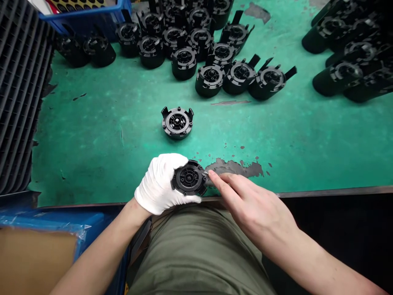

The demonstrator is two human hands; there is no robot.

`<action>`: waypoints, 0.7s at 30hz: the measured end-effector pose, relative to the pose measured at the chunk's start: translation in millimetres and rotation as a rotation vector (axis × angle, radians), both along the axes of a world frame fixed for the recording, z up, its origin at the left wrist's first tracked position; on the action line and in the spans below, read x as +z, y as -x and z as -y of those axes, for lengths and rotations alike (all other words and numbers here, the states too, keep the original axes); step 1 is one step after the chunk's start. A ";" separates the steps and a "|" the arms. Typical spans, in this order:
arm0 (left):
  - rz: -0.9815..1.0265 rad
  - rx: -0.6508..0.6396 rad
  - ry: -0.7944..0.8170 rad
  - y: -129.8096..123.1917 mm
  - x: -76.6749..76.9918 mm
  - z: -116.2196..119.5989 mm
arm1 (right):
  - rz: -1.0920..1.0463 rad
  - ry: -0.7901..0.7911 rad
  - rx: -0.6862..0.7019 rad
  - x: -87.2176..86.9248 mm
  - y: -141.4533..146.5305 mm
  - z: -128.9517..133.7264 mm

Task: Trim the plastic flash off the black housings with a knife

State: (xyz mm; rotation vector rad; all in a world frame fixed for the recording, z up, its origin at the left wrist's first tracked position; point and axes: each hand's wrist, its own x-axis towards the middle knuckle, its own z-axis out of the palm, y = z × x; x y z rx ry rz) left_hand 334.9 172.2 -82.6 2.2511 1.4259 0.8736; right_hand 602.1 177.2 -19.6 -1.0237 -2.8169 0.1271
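My left hand (162,182), in a white glove, is closed around the edge of a round black plastic part (189,178) at the table's front edge. The part's ribbed, spoked face is turned up. My bare right hand (245,196) pinches a thin, shiny metal tool (205,173) at the part's right rim; most of the tool is hidden by the fingers, so its kind is unclear. A similar round black part (177,123) with upright tabs sits on the table just beyond my hands, touched by neither.
The green tabletop (107,164) has worn dark patches. Several black cylindrical parts (210,80) stand at the back, more (337,78) at the right. A blue bin (89,19) is back left, a black ridged stack (18,98) far left, a blue crate (61,219) lower left.
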 end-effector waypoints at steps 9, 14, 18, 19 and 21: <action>-0.001 0.007 0.018 0.6 -0.1 -0.4 | -0.011 -0.031 0.093 -1.2 -4.6 -7.7; 0.007 0.008 0.031 0.4 1.0 -1.0 | -0.006 -0.042 0.133 0.1 -5.5 -14.2; -0.003 -0.002 0.100 0.7 2.3 -2.8 | 0.022 -0.059 0.192 -0.4 -7.1 -19.6; -0.011 -0.002 0.123 0.8 2.6 -3.2 | 0.026 -0.071 0.206 -0.7 -7.5 -21.3; -0.022 0.003 0.153 1.0 3.0 -3.7 | 0.030 -0.096 0.231 -1.2 -8.1 -24.9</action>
